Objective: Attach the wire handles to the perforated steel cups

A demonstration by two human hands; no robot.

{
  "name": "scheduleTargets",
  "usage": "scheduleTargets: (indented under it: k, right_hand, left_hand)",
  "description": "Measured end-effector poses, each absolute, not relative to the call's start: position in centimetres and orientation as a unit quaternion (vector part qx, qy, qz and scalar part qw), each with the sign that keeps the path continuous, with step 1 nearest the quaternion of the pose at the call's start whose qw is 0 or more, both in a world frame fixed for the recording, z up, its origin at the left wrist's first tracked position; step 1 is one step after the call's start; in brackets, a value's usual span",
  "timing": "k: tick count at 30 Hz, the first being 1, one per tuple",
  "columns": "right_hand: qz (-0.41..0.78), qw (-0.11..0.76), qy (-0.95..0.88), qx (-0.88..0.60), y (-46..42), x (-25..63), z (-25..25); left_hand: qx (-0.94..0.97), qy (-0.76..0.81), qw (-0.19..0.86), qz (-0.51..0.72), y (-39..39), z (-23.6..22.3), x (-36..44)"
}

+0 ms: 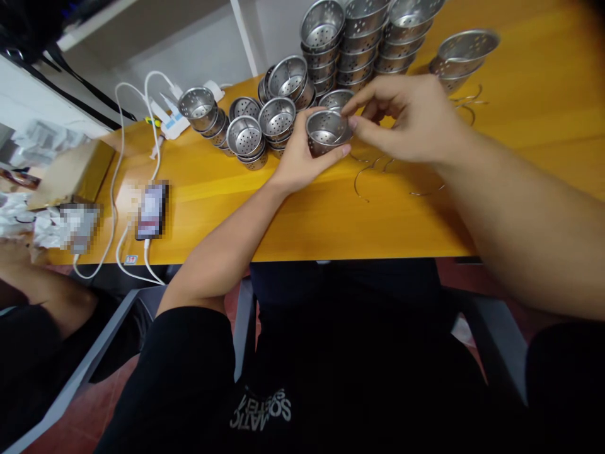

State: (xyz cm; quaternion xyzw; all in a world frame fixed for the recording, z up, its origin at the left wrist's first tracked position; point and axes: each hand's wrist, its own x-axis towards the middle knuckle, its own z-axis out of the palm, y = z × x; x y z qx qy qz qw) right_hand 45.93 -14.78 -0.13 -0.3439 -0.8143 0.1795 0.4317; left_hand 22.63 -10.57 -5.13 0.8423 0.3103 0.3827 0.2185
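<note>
My left hand [302, 157] is wrapped around a small perforated metal cup [326, 126], its thumb along the near side and the open top tilted toward me. At the cup's right rim, the thumb and forefinger of my right hand [401, 116] are pinched together. Whatever lies between those fingertips is too small to make out. Thin curved metal wires [362, 183] lie on the table below my right hand, and more wires [467, 104] rest beyond its wrist. Just behind the held cup stands another perforated cup [336, 99], partly covered.
Stacked perforated cups [321, 28] fill the back, with shorter stacks [246, 135] left of my hands and a separate stack [466, 50] at the right. A phone [152, 211] with white cables lies on the yellow table [212, 221]. Another person's arm [47, 287] is at far left.
</note>
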Motion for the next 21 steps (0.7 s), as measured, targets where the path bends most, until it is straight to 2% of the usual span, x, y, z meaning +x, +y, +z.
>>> scheduleTargets:
  k: [4,11,16,21]
  right_hand:
    - [0.168,0.416,-0.822,-0.351,-13.4,47.1,-1.6]
    - [0.164,0.383,-0.854,-0.311,-14.9,45.8,0.5]
    - [0.172,0.338,-0.877,-0.297,-15.0,45.3,0.2]
    - [0.168,0.361,-0.871,-0.288,-15.1,45.5,0.6]
  left_hand:
    - [0.851,0.309,0.211,0.368,-10.5,-5.1,22.5]
    - [0.856,0.303,0.211,0.363,-10.8,-5.0,22.5]
    - [0.847,0.297,0.219,0.383,-10.8,-5.0,22.5]
    - [0.841,0.305,0.210,0.394,-10.3,-5.5,22.5]
